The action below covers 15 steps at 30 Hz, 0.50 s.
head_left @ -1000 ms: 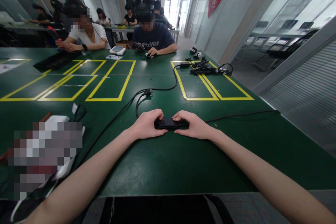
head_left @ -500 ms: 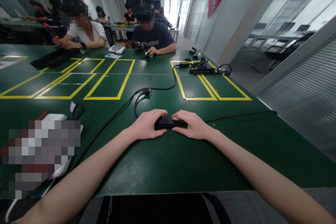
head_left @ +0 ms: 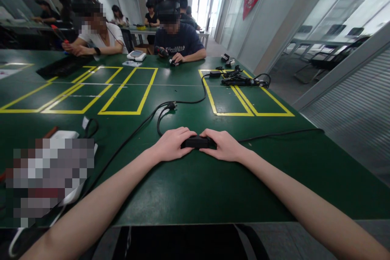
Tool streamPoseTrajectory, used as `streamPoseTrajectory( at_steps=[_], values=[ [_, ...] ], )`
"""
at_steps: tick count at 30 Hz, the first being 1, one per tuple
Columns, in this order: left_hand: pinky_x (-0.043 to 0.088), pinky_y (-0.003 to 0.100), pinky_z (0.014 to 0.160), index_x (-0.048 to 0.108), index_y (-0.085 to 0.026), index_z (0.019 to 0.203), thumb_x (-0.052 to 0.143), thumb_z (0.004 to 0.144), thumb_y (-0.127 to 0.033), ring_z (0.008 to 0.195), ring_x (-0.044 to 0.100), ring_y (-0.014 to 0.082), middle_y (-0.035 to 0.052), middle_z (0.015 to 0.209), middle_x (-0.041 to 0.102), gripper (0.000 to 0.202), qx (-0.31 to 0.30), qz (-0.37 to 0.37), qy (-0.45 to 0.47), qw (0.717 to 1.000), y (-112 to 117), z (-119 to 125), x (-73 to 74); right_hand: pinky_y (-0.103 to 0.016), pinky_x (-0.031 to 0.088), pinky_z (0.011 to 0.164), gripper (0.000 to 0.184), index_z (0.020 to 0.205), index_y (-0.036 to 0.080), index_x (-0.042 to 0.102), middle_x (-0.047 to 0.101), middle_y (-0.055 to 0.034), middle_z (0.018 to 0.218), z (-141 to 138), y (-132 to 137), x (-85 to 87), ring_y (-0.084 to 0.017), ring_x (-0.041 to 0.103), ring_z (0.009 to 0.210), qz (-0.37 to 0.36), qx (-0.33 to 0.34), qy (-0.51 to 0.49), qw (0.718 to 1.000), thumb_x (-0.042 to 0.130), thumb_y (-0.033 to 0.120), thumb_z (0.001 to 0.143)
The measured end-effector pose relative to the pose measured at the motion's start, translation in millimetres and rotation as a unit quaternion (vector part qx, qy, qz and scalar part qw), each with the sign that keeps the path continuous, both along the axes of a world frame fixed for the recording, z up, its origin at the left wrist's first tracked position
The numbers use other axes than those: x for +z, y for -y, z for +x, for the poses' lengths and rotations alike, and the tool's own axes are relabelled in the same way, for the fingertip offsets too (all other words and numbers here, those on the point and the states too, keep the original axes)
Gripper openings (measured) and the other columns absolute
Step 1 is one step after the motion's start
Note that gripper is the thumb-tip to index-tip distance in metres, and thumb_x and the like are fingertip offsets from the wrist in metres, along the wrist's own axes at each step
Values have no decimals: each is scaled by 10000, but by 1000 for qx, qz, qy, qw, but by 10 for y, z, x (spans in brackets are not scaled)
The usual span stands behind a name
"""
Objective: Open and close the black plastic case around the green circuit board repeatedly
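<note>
A small black box-shaped device (head_left: 196,142) lies on the green table (head_left: 195,195) straight ahead of me. My left hand (head_left: 172,144) curls round its left end and my right hand (head_left: 222,145) curls round its right end, fingers closed over the top. A black cable (head_left: 280,133) runs from the right hand off toward the table's right edge. Only a narrow strip of the device shows between my hands.
A second black cable with a plug (head_left: 170,106) loops just beyond my hands. Yellow tape rectangles (head_left: 128,91) mark the table. Black cables and chargers (head_left: 240,79) lie far right. White items (head_left: 65,135) sit at left. Two people (head_left: 178,40) work at the far side.
My hands have closed in over the black device, hiding more of its top. The device appears turned onto a narrower side. My arms stay in place.
</note>
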<state>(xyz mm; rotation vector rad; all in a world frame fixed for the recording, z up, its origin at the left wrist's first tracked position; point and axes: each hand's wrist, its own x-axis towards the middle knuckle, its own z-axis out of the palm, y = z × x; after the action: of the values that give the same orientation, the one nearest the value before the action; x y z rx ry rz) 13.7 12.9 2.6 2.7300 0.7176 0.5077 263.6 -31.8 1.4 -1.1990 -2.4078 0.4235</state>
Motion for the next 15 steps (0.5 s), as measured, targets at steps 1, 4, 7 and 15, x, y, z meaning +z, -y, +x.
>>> streamPoseTrajectory(
  at_steps=[1, 4, 7, 15],
  values=[
    [538, 339, 845, 604, -201, 1259, 622, 941, -283, 982, 671, 238, 78, 1096, 691, 329, 0, -2, 2, 1000, 0, 0, -1, -308, 488, 710, 240, 1070, 224, 608, 740, -70, 1010, 2, -1, -4, -226, 700, 824, -2, -2, -3, 1000, 690, 379, 905],
    [536, 331, 847, 607, -213, 1261, 622, 941, -287, 976, 671, 231, 71, 1091, 691, 330, 0, -5, 4, 1000, -3, -2, -7, -308, 496, 723, 232, 1074, 230, 616, 742, -63, 1011, 8, -3, -11, -224, 704, 831, -7, -3, -10, 1000, 695, 365, 902],
    [534, 327, 847, 610, -214, 1260, 628, 937, -287, 975, 673, 229, 68, 1089, 692, 332, 3, -3, 4, 1000, -4, -1, -13, -307, 499, 724, 236, 1076, 227, 618, 745, -62, 1015, 11, -3, -10, -226, 710, 843, -8, 0, -10, 1000, 698, 363, 901],
    [533, 340, 845, 616, -206, 1228, 616, 957, -340, 952, 681, 238, 75, 1061, 708, 302, 18, 13, -6, 1000, 12, 2, 22, -322, 511, 726, 256, 1166, 219, 635, 765, -92, 1042, 16, -18, -43, -246, 734, 855, 39, 1, 28, 999, 581, 406, 1000]
  ],
)
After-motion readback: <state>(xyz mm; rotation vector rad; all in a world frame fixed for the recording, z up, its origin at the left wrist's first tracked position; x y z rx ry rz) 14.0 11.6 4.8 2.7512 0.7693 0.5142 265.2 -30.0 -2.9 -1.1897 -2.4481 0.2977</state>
